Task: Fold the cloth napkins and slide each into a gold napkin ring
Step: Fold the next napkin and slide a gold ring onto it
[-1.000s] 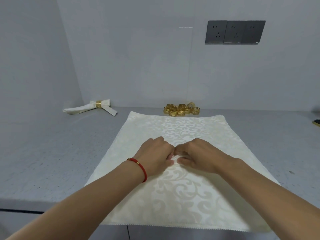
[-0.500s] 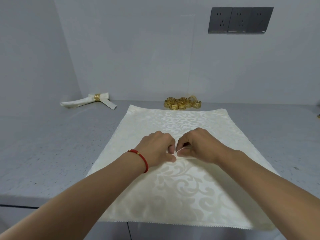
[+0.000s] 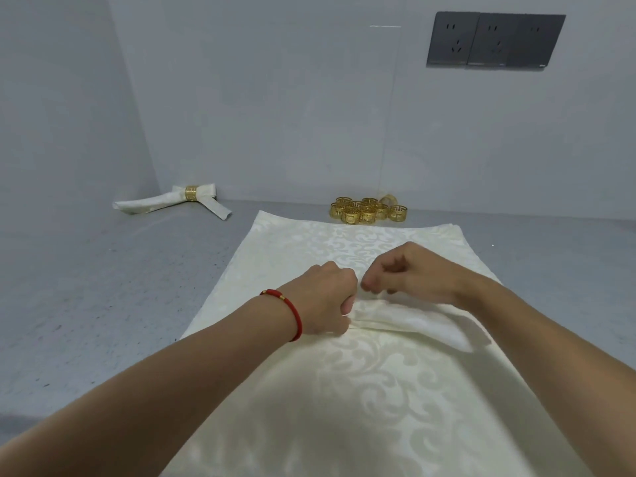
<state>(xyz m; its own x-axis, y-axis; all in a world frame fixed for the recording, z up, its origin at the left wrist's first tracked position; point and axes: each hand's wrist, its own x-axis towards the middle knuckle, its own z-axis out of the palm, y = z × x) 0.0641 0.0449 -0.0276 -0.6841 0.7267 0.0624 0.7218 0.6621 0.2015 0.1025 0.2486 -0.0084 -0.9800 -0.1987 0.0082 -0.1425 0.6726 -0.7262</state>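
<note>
Napkin [image 3: 361, 390] lies flat on our counter [image 3: 103, 304]; our left hand [image 3: 323, 301] and right hand [image 3: 413, 273] both pinch up its middle, gold rings [image 3: 368, 211] beyond.

Soft, even, cool light fills the scene with no glare. Faint shadows lie under the forearms on the cloth [image 3: 361, 390]. The wide lens bends the wall sockets [image 3: 495, 39] and stretches the edges; detail is slightly soft.

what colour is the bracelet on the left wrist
Red, with a small gold bead; the bracelet shows in the head view.
</note>
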